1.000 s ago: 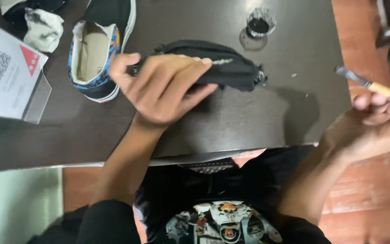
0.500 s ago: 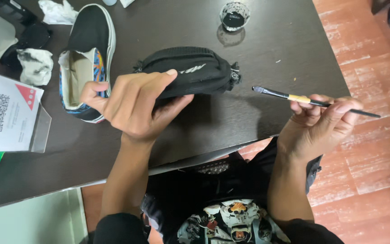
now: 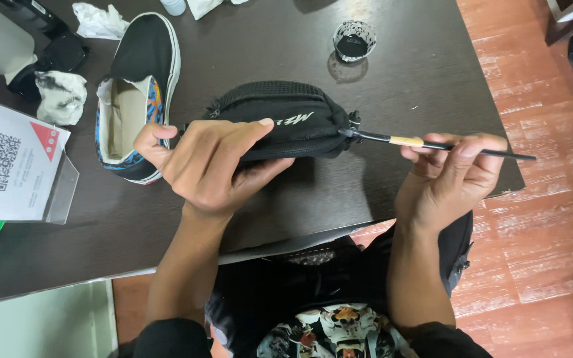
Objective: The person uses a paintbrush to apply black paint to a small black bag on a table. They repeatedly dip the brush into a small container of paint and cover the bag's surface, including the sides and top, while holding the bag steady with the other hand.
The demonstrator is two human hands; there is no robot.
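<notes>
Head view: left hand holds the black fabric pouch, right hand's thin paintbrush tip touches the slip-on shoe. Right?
Not quite. In the head view the right hand puts the thin paintbrush tip against the black fabric pouch held by the left hand, not the slip-on shoe.

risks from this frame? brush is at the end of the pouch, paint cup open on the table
1. The brush tip sits at the black pouch end; a slip could smear paint onto the right hand or the dark table.
2. The left hand holds the pouch from one side only, so it might twist under brush pressure.
3. The open paint cup stands unguarded and could tip if knocked.
</notes>
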